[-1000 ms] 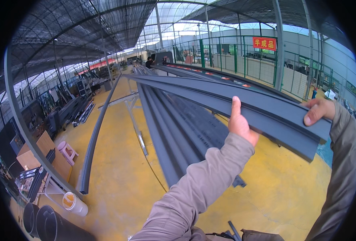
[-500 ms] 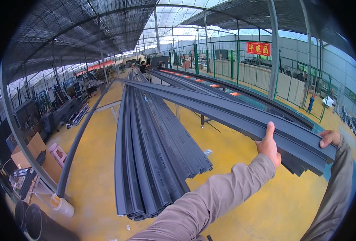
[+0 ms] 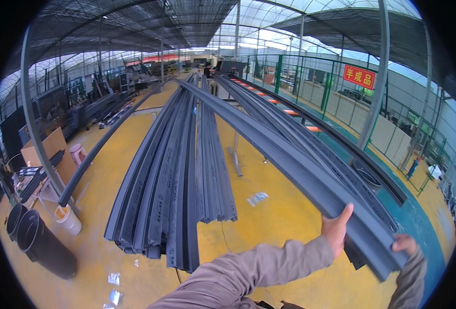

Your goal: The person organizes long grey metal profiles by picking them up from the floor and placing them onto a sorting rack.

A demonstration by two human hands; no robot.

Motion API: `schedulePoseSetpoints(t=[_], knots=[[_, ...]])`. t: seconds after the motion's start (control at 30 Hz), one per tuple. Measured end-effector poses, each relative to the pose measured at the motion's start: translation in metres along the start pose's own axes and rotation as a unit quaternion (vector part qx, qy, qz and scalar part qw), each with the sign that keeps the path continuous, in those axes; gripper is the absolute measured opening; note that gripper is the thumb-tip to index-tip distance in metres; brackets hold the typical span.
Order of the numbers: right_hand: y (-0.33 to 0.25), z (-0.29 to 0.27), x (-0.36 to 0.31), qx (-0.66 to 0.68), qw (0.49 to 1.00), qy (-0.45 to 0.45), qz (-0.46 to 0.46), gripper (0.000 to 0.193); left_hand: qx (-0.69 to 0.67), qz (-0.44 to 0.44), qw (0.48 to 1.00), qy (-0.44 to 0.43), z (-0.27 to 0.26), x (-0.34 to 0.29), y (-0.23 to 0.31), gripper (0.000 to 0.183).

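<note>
Bins first: a dark bin (image 3: 45,246) and a white bucket (image 3: 68,220) sit at about 8 o'clock on the yellow floor (image 3: 269,206), and a big stack of grey profiles (image 3: 171,190) fills the middle, running off toward 12. At roughly 4 o'clock the left hand (image 3: 336,230) presses flat against the near side of a long grey profile (image 3: 290,159), thumb up over its edge. The right hand (image 3: 407,244), close to 4 o'clock at the rim, curls its fingers over that profile's near end, so it's held off the floor between both hands.
</note>
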State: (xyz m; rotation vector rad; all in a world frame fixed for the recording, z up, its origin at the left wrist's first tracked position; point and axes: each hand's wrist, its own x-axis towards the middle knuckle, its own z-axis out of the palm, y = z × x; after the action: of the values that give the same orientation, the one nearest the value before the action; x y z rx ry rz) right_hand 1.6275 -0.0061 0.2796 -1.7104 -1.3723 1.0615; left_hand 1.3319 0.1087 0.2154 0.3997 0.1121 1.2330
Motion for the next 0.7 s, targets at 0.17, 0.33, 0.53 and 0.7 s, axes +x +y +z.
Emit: schedulePoseSetpoints(t=[0.17, 0.33, 0.53, 0.7], knots=[[0.086, 0.032, -0.018, 0.132, 0.966, -0.222, 0.030, 0.081, 0.071, -0.025, 0.994, 0.077, -0.033, -0.046, -0.047, 0.055], [0.151, 0.070, -0.057, 0.311, 0.918, -0.228, 0.091, 0.084, 0.146, -0.072, 0.972, 0.168, -0.084, -0.086, -0.103, 0.058], [0.210, 0.087, -0.099, 0.378, 0.889, -0.243, 0.091, 0.080, 0.213, -0.022, 0.959, 0.183, -0.083, -0.133, -0.128, 0.049], [0.214, 0.129, -0.117, 0.412, 0.872, -0.237, 0.116, 0.080, 0.255, -0.087, 0.938, 0.218, -0.109, -0.179, -0.127, 0.041]])
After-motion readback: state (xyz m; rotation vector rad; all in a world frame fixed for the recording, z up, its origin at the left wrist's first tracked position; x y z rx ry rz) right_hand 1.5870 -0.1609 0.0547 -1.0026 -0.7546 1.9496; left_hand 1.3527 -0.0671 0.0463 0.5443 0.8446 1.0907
